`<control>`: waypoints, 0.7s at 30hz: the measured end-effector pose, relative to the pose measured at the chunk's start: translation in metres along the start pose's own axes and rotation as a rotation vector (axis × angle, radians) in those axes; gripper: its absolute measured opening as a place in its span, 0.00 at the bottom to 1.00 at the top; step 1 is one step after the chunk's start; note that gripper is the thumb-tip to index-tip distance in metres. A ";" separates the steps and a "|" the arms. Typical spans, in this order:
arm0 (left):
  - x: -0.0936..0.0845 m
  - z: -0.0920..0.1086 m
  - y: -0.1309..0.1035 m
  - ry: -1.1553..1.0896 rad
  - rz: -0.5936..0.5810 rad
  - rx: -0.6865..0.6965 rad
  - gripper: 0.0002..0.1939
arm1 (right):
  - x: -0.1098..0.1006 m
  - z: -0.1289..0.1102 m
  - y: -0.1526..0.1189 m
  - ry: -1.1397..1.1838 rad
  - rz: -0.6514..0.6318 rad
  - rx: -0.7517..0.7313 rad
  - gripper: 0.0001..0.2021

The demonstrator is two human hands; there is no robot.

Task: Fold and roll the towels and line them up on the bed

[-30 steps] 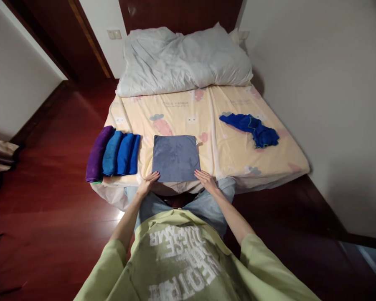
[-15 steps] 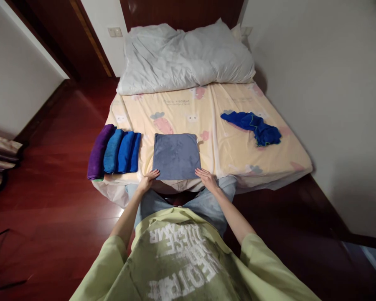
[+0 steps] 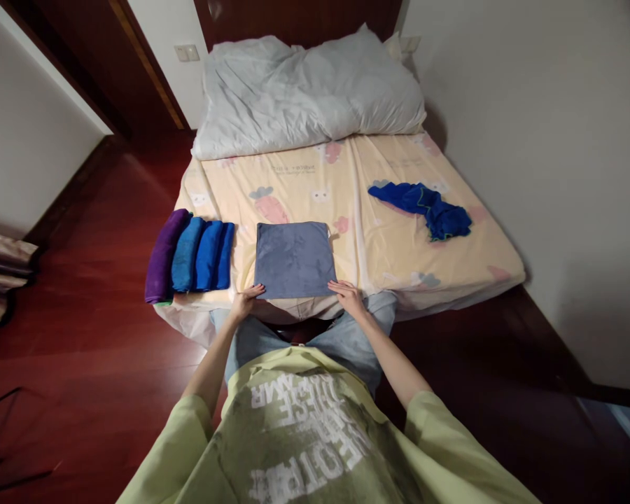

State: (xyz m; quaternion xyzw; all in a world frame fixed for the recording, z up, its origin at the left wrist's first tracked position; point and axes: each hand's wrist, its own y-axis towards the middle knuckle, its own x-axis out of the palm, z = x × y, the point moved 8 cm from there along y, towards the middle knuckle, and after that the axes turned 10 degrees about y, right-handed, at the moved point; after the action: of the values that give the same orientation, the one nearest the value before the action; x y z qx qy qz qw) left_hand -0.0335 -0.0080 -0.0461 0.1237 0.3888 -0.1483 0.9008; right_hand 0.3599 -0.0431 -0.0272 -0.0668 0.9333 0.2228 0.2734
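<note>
A grey towel [image 3: 295, 257] lies flat as a near-square on the bed, its near edge at the bed's front edge. My left hand [image 3: 249, 297] is closed on its near left corner, fingers on top and the thumb hidden. At the near right corner, my right hand [image 3: 346, 294] grips the cloth the same way. Left of the towel, a purple rolled towel [image 3: 165, 257], a lighter blue rolled towel [image 3: 187, 255] and folded blue towels [image 3: 210, 255] lie side by side. A crumpled dark blue towel [image 3: 425, 206] with green edging rests farther right.
The bed [image 3: 304, 192] has a pale yellow sheet with carrot prints. A bunched white quilt [image 3: 309, 94] spans its head end. A wall [image 3: 546, 175] runs along the right. Dark red floor [image 3: 99, 280] shows at the left, with a curtain [image 3: 3, 273] beyond.
The view has shifted slightly. Both hands stay at the grey towel's near corners, and the other towels lie where they were.
</note>
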 end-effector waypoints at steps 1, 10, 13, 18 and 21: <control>-0.002 -0.001 0.000 -0.020 0.017 -0.032 0.24 | -0.002 0.003 0.000 0.013 0.030 0.039 0.25; -0.021 -0.007 0.010 -0.073 0.129 -0.212 0.22 | -0.002 0.045 0.008 0.303 0.187 0.428 0.18; -0.029 -0.004 0.020 -0.043 0.203 -0.227 0.24 | -0.006 0.052 0.021 0.295 0.269 0.476 0.16; -0.035 -0.002 0.041 0.036 0.270 -0.270 0.20 | -0.010 0.055 0.045 0.235 0.321 0.484 0.20; -0.035 -0.004 0.050 0.114 0.261 -0.337 0.17 | -0.010 0.058 0.052 0.185 0.343 0.505 0.24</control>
State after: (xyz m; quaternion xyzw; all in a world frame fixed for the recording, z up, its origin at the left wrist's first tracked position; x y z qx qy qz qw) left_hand -0.0413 0.0456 -0.0178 0.0291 0.4390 0.0439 0.8970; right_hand 0.3834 0.0292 -0.0457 0.1415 0.9777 0.0200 0.1537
